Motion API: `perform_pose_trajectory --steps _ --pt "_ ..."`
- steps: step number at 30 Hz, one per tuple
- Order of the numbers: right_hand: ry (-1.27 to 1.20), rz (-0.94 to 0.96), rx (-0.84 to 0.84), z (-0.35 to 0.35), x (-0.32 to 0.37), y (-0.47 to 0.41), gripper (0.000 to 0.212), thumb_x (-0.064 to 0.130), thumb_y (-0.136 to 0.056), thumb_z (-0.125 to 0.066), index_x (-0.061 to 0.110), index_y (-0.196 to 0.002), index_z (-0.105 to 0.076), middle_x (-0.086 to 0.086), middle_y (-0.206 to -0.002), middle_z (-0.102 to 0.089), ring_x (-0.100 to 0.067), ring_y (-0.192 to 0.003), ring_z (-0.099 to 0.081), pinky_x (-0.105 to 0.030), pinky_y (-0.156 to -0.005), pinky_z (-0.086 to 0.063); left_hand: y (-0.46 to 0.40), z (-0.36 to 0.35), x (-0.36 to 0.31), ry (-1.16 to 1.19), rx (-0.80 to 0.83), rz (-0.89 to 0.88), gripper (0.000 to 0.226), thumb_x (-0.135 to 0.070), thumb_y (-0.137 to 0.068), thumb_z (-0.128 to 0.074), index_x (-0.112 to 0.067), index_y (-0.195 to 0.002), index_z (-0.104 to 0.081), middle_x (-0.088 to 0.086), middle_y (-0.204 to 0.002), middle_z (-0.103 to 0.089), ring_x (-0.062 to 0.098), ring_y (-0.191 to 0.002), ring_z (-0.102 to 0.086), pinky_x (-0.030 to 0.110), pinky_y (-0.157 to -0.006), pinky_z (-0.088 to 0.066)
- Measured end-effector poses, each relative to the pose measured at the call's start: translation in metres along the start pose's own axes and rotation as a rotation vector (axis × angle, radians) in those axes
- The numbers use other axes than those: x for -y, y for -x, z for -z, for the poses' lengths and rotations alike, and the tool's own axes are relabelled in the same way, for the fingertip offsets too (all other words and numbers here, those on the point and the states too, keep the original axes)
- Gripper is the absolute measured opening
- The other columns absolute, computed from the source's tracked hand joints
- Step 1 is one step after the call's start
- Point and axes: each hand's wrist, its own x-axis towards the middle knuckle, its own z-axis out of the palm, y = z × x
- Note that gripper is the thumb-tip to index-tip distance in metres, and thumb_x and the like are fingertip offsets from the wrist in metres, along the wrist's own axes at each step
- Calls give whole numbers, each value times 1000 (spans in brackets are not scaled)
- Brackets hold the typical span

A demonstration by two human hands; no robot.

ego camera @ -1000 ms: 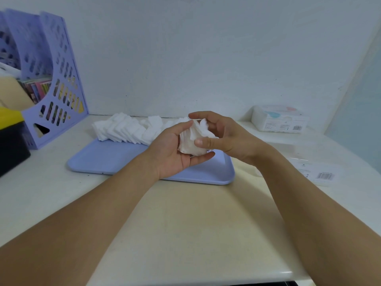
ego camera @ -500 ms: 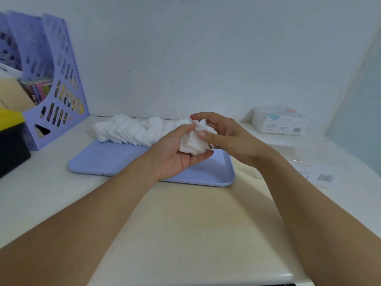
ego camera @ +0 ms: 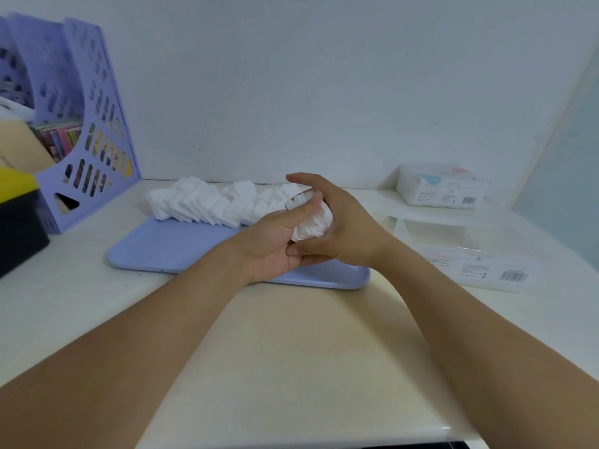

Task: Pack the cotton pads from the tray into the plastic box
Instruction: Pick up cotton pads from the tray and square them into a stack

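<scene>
A stack of white cotton pads point(ego camera: 311, 223) is held between both hands above the right part of the lilac tray point(ego camera: 168, 251). My left hand point(ego camera: 275, 239) cups the stack from the left with its thumb across it. My right hand point(ego camera: 340, 228) wraps round it from the right. A long row of cotton pads point(ego camera: 207, 204) lies along the tray's far edge. The clear plastic box point(ego camera: 450, 233) stands open on the table to the right of the tray, and its clear lid point(ego camera: 479, 270) with a barcode lies in front of it.
A lilac file rack point(ego camera: 81, 124) with books stands at the far left, beside a black and yellow box point(ego camera: 16, 218). A sealed pack of cotton pads point(ego camera: 442, 186) sits at the back right against the wall. A beige mat point(ego camera: 308, 351) covers the near table.
Both hands have squeezed the stack tighter and turned it; the right hand now wraps further round it. The hands stay above the tray's right part.
</scene>
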Motion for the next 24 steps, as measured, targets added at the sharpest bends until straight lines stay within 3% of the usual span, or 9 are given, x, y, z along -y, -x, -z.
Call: perform_pose_trajectory --steps 3,7,9,12,14,16,19,22,24 --pt "5 49 -70 -2 2 0 84 21 -70 -92 24 -142 -49 4 -121 -65 -11 -109 -62 -32 -94 -52 -2 3 -3 167 27 10 74 -50 -79 -73 -18 -143 -51 9 -139 -62 27 -124 -62 44 -97 -55" --pt "-13 19 -22 -7 5 3 85 19 -74 -89 22 -146 -45 13 -125 -60 1 -112 -59 -14 -91 -47 -3 -1 3 101 -106 -10 40 -36 -78 -72 -15 -111 -67 4 -99 -78 16 -87 -76 34 -86 -58" --pt "49 2 52 -10 5 4 93 20 -78 -87 22 -154 -33 14 -130 -52 1 -119 -52 -11 -99 -38 -2 -2 5 29 -110 -17 36 -37 -73 -72 -17 -103 -69 2 -97 -78 14 -86 -76 33 -89 -56" --pt "206 -22 170 -11 3 6 110 27 -83 -83 20 -162 -7 3 -144 -40 -10 -135 -36 -24 -114 -27 -1 3 4 -51 -65 8 37 -40 -74 -72 -17 -103 -73 2 -105 -76 15 -94 -74 34 -95 -53" --pt "157 -55 249 -10 3 6 117 27 -80 -82 25 -162 2 -3 -149 -37 -13 -141 -34 -30 -116 -30 0 5 4 -100 -17 24 24 -34 -76 -73 -18 -93 -78 2 -96 -74 13 -86 -72 30 -87 -55" --pt "-45 -127 274 -1 7 5 110 19 -75 -72 31 -161 -4 -4 -149 -41 -20 -138 -43 -31 -111 -40 0 8 2 -59 50 19 13 -17 -81 -75 -13 -93 -75 5 -88 -72 12 -75 -71 26 -74 -56" --pt "-390 -251 217 18 12 1 89 14 -67 -53 33 -152 -37 -9 -138 -58 -37 -123 -55 -43 -97 -50 0 10 -2 -60 72 -31 37 11 -72 -60 -10 -103 -66 12 -88 -68 15 -72 -68 27 -64 -55" --pt "-335 -257 193 25 14 1 62 16 -79 -52 25 -139 -57 -4 -128 -67 -26 -116 -63 -40 -93 -53 2 6 1 -195 64 -37 46 16 -74 -44 -11 -106 -63 9 -92 -71 20 -84 -71 28 -64 -55" --pt "-210 -216 190 24 13 3 46 11 -89 -60 20 -134 -62 -8 -118 -70 -29 -110 -66 -43 -89 -55 2 2 3 -234 31 -38 50 16 -71 -44 -9 -110 -63 7 -90 -74 23 -88 -74 28 -65 -58"
